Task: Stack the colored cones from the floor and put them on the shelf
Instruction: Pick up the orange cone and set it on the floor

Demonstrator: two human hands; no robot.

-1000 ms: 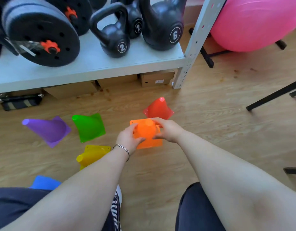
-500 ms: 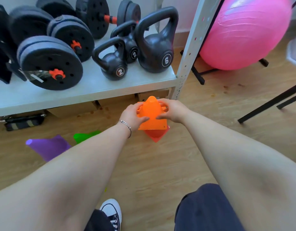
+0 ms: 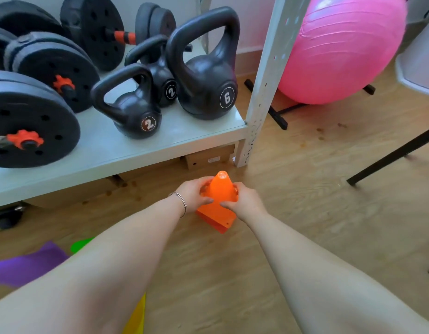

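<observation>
Centrally, both hands hold the orange cone [image 3: 219, 194] upright over the wooden floor [image 3: 305, 213], just in front of the shelf [image 3: 107, 150]. Left hand [image 3: 193, 195] — wearing a thin bracelet [image 3: 182, 203] at the wrist — closes its grip on the cone's left flank; right hand [image 3: 243, 201] closes its grip on the right flank, thumbs meeting across the near face. A redder base edge [image 3: 220, 229] shows directly beneath the orange base, nested under it; whether the stack touches the floor cannot be told.

At lower left, partly hidden by the left forearm, lie a purple cone [image 3: 23, 263], a green cone [image 3: 81, 244] and a yellow cone [image 3: 136, 317], all on the floor and well apart from the held one.

On the shelf stand three black kettlebells — one marked 6 [image 3: 206, 75], two marked 2 [image 3: 129, 109] — beside black dumbbell plates [image 3: 27, 121] with orange collars. A pink exercise ball [image 3: 339, 47] sits beyond the shelf's white upright [image 3: 264, 80].
</observation>
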